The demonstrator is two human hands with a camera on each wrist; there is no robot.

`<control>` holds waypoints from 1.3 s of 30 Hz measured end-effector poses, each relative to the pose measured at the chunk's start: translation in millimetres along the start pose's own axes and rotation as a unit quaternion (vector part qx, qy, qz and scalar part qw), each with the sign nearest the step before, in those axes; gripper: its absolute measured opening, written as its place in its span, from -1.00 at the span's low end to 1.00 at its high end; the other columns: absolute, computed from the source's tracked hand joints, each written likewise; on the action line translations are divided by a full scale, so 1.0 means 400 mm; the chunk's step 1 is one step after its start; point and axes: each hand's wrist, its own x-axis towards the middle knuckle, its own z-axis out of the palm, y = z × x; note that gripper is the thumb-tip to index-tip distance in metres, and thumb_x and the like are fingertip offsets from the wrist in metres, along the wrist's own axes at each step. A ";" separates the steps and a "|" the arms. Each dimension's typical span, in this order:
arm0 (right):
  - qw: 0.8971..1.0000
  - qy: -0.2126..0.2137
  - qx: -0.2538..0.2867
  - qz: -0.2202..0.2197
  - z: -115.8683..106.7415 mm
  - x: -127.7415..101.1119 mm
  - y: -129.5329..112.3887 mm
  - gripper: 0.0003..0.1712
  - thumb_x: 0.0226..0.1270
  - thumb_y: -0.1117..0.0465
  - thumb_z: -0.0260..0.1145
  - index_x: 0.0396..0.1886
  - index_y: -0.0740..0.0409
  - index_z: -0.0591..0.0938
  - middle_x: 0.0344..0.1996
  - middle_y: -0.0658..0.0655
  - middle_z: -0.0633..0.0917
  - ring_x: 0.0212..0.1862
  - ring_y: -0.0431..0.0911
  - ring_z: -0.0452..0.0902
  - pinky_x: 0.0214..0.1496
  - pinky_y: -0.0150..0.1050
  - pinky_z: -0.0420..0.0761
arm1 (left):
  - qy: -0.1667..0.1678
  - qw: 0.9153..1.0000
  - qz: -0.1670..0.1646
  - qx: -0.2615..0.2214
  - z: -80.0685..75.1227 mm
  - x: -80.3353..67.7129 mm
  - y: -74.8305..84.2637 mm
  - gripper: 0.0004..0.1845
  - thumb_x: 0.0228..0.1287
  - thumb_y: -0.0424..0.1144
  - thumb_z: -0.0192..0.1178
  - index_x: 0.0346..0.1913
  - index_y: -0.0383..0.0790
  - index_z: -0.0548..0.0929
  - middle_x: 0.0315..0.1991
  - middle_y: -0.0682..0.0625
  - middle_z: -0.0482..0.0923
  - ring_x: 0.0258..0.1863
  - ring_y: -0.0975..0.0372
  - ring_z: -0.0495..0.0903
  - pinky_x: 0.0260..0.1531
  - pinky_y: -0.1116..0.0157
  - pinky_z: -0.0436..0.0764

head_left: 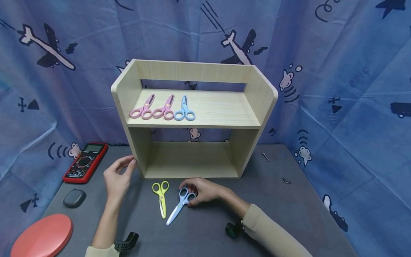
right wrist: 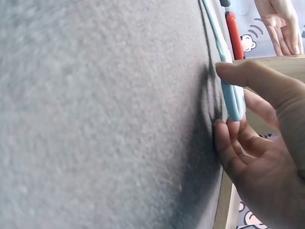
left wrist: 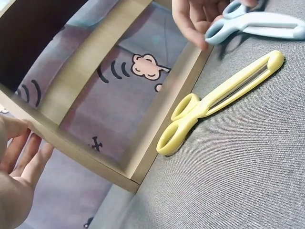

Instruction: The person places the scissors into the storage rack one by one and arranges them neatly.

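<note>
My right hand (head_left: 203, 191) pinches one handle loop of the blue scissors (head_left: 176, 211), whose blades point toward me, low over the table. In the right wrist view, the thumb lies on one side of the blue handle (right wrist: 232, 98) and fingers are on the other. Yellow scissors (head_left: 162, 201) lie just left of them, loops toward the shelf. My left hand (head_left: 119, 177) touches the outer left side of the wooden shelf (head_left: 192, 125), its fingers fairly straight at the panel edge in the left wrist view. On the upper board rest two pink scissors (head_left: 167, 108) and light-blue scissors (head_left: 184, 110).
A red multimeter (head_left: 85, 163), a dark mouse-like object (head_left: 74, 198) and a round red disc (head_left: 43, 235) sit on the left. Right of the shelf lie a screw (head_left: 265, 157) and a small metal piece (head_left: 287, 181). A patterned blue curtain (head_left: 321, 71) hangs behind.
</note>
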 end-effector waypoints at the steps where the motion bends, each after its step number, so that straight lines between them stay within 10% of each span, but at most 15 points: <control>1: 1.000 -0.004 0.001 0.002 -0.002 -0.003 0.001 -0.33 0.23 0.25 0.67 0.33 0.11 0.64 -0.23 -0.02 0.59 -0.26 -0.31 0.45 -0.23 -0.53 0.48 | 0.000 1.000 0.000 0.000 0.000 0.000 0.000 -0.78 0.43 -0.36 0.46 0.06 -0.33 0.83 -0.18 0.22 0.79 -0.25 0.54 0.78 -0.17 0.62 0.74; 20: 0.993 -0.110 0.032 0.005 -0.036 -0.053 -0.002 -0.42 0.17 0.15 0.74 0.20 -0.06 0.75 -0.16 -0.11 0.66 -0.25 -0.34 0.47 -0.23 -0.53 0.47 | 0.001 1.000 0.001 0.007 0.002 0.000 0.003 -0.79 0.43 -0.35 0.45 0.05 -0.32 0.84 -0.13 0.07 0.81 -0.23 0.54 0.77 -0.17 0.63 0.73; 33: 0.955 -0.249 0.161 0.030 -0.068 -0.097 0.004 -0.26 0.23 0.38 0.62 0.42 0.12 0.61 0.00 -0.13 0.64 -0.12 -0.35 0.60 -0.05 -0.52 0.64 | 0.002 1.000 0.012 0.019 0.002 0.000 0.001 -0.79 0.43 -0.36 0.45 0.06 -0.31 0.84 -0.06 -0.17 0.83 -0.22 0.57 0.76 -0.13 0.65 0.71; 39: 0.955 -0.233 0.181 0.032 -0.061 -0.127 -0.015 -0.26 0.20 0.43 0.62 0.40 0.23 0.61 -0.03 -0.08 0.63 -0.22 -0.38 0.61 -0.14 -0.54 0.67 | 0.003 1.000 0.009 0.023 0.001 -0.001 -0.001 -0.78 0.43 -0.36 0.45 0.07 -0.32 0.84 -0.07 -0.13 0.83 -0.22 0.57 0.76 -0.12 0.67 0.70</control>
